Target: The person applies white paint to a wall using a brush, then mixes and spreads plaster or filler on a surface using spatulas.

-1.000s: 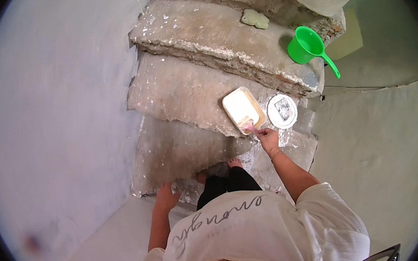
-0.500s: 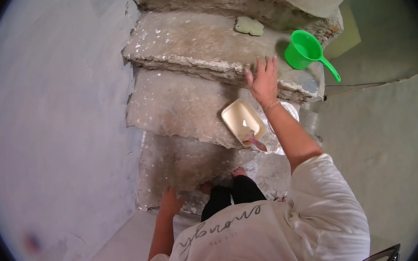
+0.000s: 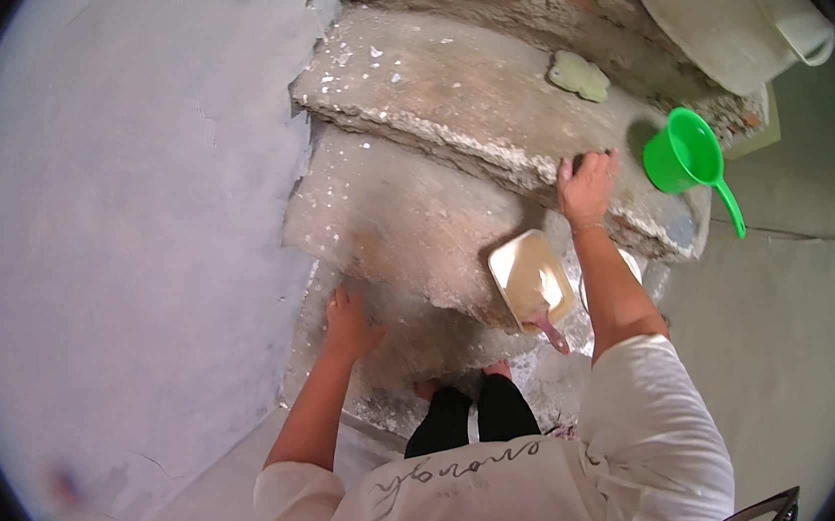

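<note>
Rough concrete steps [image 3: 419, 69], speckled with white, ran across the middle of the frame, beside a pale grey wall [image 3: 134, 238] that filled its left side. From my distant post I saw the right hand [image 3: 588, 187] right of centre, fingers loosely spread at the broken edge of the upper step, with nothing visible in its grasp; I couldn't tell whether it bore weight. Just beside it, toward the right of the frame, stood a green dipper [image 3: 680, 150], its handle slanting toward the lower right. The relation that counted, as I judged it, was to the brush [image 3: 550, 333]: it lay below the right hand and slightly left of it, nearer to that hand than to the other in my view. Its long axis slanted from upper left to lower right, the pink handle jutting past the lower rim of the cream tray [image 3: 505, 282] right of centre. Left of centre, the left hand [image 3: 350, 325] hung near the wall, fingers parted, apparently holding nothing. Farther out, a pale green sponge [image 3: 578, 76] and a whitish bucket [image 3: 705, 12] occupied the upper right.
</note>
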`<state>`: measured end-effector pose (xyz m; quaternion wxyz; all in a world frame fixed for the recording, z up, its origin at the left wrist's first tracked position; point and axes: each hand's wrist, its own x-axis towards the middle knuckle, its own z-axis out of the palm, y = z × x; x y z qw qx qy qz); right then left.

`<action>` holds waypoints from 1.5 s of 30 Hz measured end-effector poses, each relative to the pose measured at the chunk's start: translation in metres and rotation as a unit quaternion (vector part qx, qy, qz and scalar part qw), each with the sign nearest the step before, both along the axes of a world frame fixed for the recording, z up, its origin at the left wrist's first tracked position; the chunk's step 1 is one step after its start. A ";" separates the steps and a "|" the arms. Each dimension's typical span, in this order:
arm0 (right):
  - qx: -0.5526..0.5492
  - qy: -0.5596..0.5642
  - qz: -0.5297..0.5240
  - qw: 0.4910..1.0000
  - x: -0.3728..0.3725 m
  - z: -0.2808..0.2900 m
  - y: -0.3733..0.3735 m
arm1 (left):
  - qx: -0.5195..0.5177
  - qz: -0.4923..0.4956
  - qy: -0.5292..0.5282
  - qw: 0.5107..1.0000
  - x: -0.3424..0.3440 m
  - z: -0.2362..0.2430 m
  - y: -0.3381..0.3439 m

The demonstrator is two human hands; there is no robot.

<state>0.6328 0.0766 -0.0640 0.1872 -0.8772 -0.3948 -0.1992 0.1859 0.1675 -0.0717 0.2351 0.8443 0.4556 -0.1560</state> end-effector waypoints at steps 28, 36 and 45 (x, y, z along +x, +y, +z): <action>-0.056 -0.001 -0.068 0.996 -0.004 0.008 0.006 | -0.012 0.435 -0.341 0.833 0.217 -0.021 0.179; -0.065 -0.033 -0.068 0.995 -0.006 0.006 0.007 | -0.025 0.598 -0.396 0.696 0.268 -0.020 0.217; -0.066 -0.034 -0.060 0.995 -0.006 0.008 0.007 | -0.008 0.627 -0.431 0.649 0.285 -0.028 0.241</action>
